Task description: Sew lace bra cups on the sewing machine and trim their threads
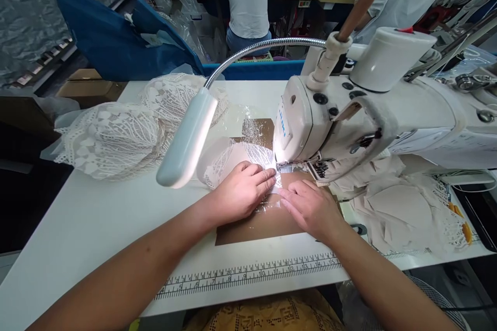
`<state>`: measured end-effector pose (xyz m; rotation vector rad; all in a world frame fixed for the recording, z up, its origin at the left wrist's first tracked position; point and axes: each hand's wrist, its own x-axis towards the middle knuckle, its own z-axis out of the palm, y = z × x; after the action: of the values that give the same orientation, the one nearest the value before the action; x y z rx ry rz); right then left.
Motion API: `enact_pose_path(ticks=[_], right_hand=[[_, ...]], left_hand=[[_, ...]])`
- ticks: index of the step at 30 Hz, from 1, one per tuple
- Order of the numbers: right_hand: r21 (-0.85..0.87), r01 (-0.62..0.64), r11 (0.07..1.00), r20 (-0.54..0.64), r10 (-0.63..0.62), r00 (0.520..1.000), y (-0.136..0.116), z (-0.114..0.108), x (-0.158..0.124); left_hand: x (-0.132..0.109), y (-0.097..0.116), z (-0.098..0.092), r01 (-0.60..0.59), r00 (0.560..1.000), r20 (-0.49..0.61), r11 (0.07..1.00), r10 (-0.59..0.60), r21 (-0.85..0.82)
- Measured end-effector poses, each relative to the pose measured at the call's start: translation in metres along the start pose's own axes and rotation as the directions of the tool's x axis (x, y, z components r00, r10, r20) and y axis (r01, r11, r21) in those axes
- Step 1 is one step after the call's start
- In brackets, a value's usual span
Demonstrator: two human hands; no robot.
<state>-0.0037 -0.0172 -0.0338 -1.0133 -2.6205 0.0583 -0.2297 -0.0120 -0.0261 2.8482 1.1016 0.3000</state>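
Note:
A white lace piece [223, 163] with a pale lining lies on the brown plate [248, 232], its right edge at the needle area of a white sewing machine [301, 119]. My left hand [243, 191] rests flat on the lace, fingers stretched side by side, their tips close to the presser foot. To the right of the needle, my right hand [310, 207] lies low on the plate. Its fingers reach left, and the fingertips touch the lace's near edge. The needle tip and the underside of the fabric are hidden.
A lamp [186, 139] on a bendable neck hangs over the lace at left. Finished-looking lace cups [116, 137] are piled at left, and beige cut pieces [399, 207] at right. A ruler strip [252, 274] runs along the front edge. A person [248, 0] sits beyond.

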Motion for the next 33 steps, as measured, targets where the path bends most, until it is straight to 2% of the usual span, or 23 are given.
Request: enact_pose_path(ticks=[6,15,25,29,33], right_hand=[[-0.024,-0.063,0.998,0.070,0.065,0.995,-0.003,-0.002,0.006],[-0.106,-0.177,0.978,0.134,0.191,0.972,-0.005,0.006,0.013],[-0.004,-0.205,0.979,0.179,0.203,0.963,-0.002,0.003,0.012],[0.121,-0.190,0.974,0.194,0.164,0.967,0.000,-0.010,0.010],[0.133,-0.209,0.969,0.221,0.176,0.959,0.002,-0.043,-0.006]], left_hand=[[0.000,-0.005,0.003,0.020,1.000,-0.023,1.000,-0.019,0.019],[0.006,-0.014,0.004,0.117,0.992,-0.055,0.993,-0.115,0.027],[0.004,-0.018,0.005,0.176,0.979,-0.101,0.984,-0.178,-0.026],[0.002,-0.017,0.004,0.217,0.966,-0.131,0.975,-0.222,-0.051],[0.000,-0.017,0.006,0.289,0.936,-0.179,0.953,-0.301,-0.093]])
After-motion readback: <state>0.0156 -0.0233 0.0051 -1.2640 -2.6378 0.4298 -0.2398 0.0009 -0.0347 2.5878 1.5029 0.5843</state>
